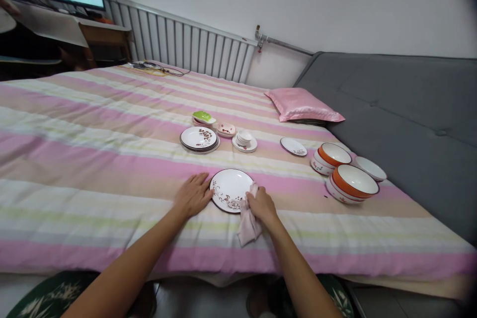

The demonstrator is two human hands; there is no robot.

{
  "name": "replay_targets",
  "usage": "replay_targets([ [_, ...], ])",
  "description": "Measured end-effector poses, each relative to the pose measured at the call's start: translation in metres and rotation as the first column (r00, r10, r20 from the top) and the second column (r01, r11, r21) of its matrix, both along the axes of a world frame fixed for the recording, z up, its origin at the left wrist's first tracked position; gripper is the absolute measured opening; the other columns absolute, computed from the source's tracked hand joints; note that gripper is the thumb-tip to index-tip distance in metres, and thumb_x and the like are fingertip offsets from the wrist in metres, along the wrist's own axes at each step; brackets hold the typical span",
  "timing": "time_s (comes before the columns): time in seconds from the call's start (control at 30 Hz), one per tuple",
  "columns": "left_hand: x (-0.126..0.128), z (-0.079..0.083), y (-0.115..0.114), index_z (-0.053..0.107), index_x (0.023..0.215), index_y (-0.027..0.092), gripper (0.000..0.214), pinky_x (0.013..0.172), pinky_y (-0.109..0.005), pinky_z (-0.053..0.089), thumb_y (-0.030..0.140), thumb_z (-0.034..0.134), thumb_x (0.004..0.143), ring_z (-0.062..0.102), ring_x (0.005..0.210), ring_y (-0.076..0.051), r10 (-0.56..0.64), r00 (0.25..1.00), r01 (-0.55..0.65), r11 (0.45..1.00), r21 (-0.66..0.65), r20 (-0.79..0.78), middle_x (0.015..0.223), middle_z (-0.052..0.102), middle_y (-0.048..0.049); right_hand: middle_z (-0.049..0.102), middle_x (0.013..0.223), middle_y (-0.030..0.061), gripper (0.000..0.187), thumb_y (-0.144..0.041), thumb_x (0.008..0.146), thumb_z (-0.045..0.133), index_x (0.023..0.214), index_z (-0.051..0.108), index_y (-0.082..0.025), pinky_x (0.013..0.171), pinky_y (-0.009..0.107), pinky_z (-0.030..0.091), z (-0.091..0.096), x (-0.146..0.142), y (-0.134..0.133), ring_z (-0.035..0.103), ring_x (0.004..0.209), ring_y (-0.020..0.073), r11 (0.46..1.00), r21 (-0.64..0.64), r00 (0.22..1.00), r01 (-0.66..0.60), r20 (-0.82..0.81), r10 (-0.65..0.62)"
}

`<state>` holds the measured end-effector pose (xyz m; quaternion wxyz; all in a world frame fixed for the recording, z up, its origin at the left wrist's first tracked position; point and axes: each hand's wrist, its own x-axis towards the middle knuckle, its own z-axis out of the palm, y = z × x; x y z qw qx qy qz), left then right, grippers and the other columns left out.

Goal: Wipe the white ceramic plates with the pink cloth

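Note:
A white plate (229,189) with a brown floral rim lies on the striped bedsheet (112,169) near the front edge. My left hand (193,195) rests flat beside it, fingers stretched and touching its left rim. My right hand (261,204) is closed round a pale pink cloth (248,226), pressing it against the plate's right edge; the cloth's tail hangs toward me.
Farther back sit a stack of plates (199,139), a green dish (203,117), a small pink dish (226,129), stacked saucers with cups (245,141) and a single small plate (293,146). Orange-and-white bowls (350,183) stand at the right. A pink pillow (303,105), grey sofa (410,119) and radiator (186,44) lie beyond.

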<state>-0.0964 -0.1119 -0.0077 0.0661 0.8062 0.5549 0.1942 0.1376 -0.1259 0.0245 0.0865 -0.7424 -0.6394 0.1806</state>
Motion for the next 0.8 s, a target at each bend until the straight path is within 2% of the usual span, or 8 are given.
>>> replay_targets([
  [0.2, -0.002, 0.005, 0.0, 0.053, 0.124, 0.015, 0.052, 0.109, -0.044, 0.016, 0.046, 0.042, 0.083, 0.036, 0.129, -0.027, 0.014, 0.983, -0.002, 0.998, -0.069, 0.185, 0.139, 0.044, -0.0134, 0.064, 0.108, 0.0148, 0.046, -0.033, 0.081, 0.043, 0.123, 0.042, -0.015, 0.074, 0.034, 0.046, -0.001, -0.008, 0.003, 0.062, 0.095, 0.0277, 0.986, 0.072, 0.973, 0.153, -0.186, -0.137],
  [0.3, 0.001, 0.011, 0.002, 0.046, 0.131, 0.015, 0.058, 0.109, -0.047, 0.017, 0.048, 0.045, 0.082, 0.035, 0.129, -0.029, 0.062, 0.936, -0.022, 0.993, -0.118, 0.345, 0.142, 0.04, -0.0127, 0.063, 0.111, 0.013, 0.049, -0.031, 0.081, 0.043, 0.128, 0.039, -0.018, 0.078, 0.035, 0.045, 0.002, -0.011, 0.018, 0.06, 0.1, 0.0273, 0.977, 0.143, 0.954, 0.158, -0.277, -0.114],
  [0.37, 0.007, 0.017, 0.008, 0.043, 0.133, 0.018, 0.058, 0.107, -0.048, 0.024, 0.048, 0.044, 0.083, 0.037, 0.127, -0.029, 0.093, 0.879, -0.021, 0.987, -0.157, 0.467, 0.141, 0.042, -0.0111, 0.062, 0.114, 0.0114, 0.049, -0.03, 0.082, 0.041, 0.13, 0.038, -0.02, 0.082, 0.034, 0.044, 0.007, -0.01, 0.033, 0.058, 0.104, 0.0255, 0.968, 0.201, 0.94, 0.15, -0.333, -0.077],
  [0.43, 0.018, 0.023, 0.018, 0.043, 0.131, 0.019, 0.056, 0.103, -0.044, 0.033, 0.047, 0.046, 0.083, 0.043, 0.123, -0.027, 0.117, 0.763, 0.03, 0.976, -0.216, 0.635, 0.137, 0.047, -0.01, 0.06, 0.118, 0.0098, 0.049, -0.029, 0.083, 0.04, 0.131, 0.037, -0.021, 0.085, 0.032, 0.044, 0.014, -0.006, 0.051, 0.057, 0.106, 0.0239, 0.954, 0.258, 0.927, 0.15, -0.372, -0.045],
  [0.53, 0.036, 0.036, 0.039, 0.047, 0.126, 0.017, 0.053, 0.092, -0.041, 0.046, 0.045, 0.05, 0.081, 0.055, 0.111, -0.026, 0.191, 0.502, 0.162, 0.938, -0.308, 0.844, 0.127, 0.057, -0.012, 0.058, 0.122, 0.0072, 0.049, -0.028, 0.082, 0.041, 0.13, 0.038, -0.022, 0.088, 0.03, 0.042, 0.029, 0.005, 0.079, 0.055, 0.108, 0.0215, 0.916, 0.373, 0.899, 0.148, -0.438, 0.033],
  [0.67, 0.056, 0.055, 0.072, 0.054, 0.114, 0.014, 0.047, 0.075, -0.043, 0.055, 0.04, 0.061, 0.076, 0.066, 0.089, -0.027, 0.313, 0.266, 0.293, 0.875, -0.386, 0.912, 0.107, 0.067, -0.0159, 0.062, 0.114, 0.0044, 0.043, -0.027, 0.081, 0.045, 0.123, 0.047, -0.023, 0.087, 0.031, 0.043, 0.053, 0.021, 0.118, 0.058, 0.101, 0.0207, 0.824, 0.556, 0.847, 0.106, -0.485, 0.219],
  [0.73, 0.067, 0.06, 0.086, 0.056, 0.111, 0.012, 0.048, 0.073, -0.043, 0.056, 0.034, 0.068, 0.071, 0.066, 0.088, -0.028, 0.344, 0.173, 0.346, 0.856, -0.384, 0.923, 0.105, 0.068, -0.0171, 0.065, 0.105, 0.0042, 0.038, -0.029, 0.081, 0.047, 0.118, 0.051, -0.024, 0.083, 0.032, 0.044, 0.064, 0.026, 0.134, 0.06, 0.093, 0.0214, 0.763, 0.641, 0.816, 0.083, -0.483, 0.317],
  [0.8, 0.082, 0.059, 0.097, 0.056, 0.111, 0.011, 0.049, 0.073, -0.042, 0.056, 0.031, 0.071, 0.069, 0.065, 0.09, -0.029, 0.357, 0.085, 0.37, 0.856, -0.363, 0.93, 0.105, 0.067, -0.018, 0.066, 0.099, 0.0041, 0.034, -0.033, 0.081, 0.049, 0.113, 0.054, -0.024, 0.08, 0.032, 0.044, 0.069, 0.027, 0.146, 0.061, 0.089, 0.0213, 0.713, 0.689, 0.784, 0.13, -0.512, 0.352],
])
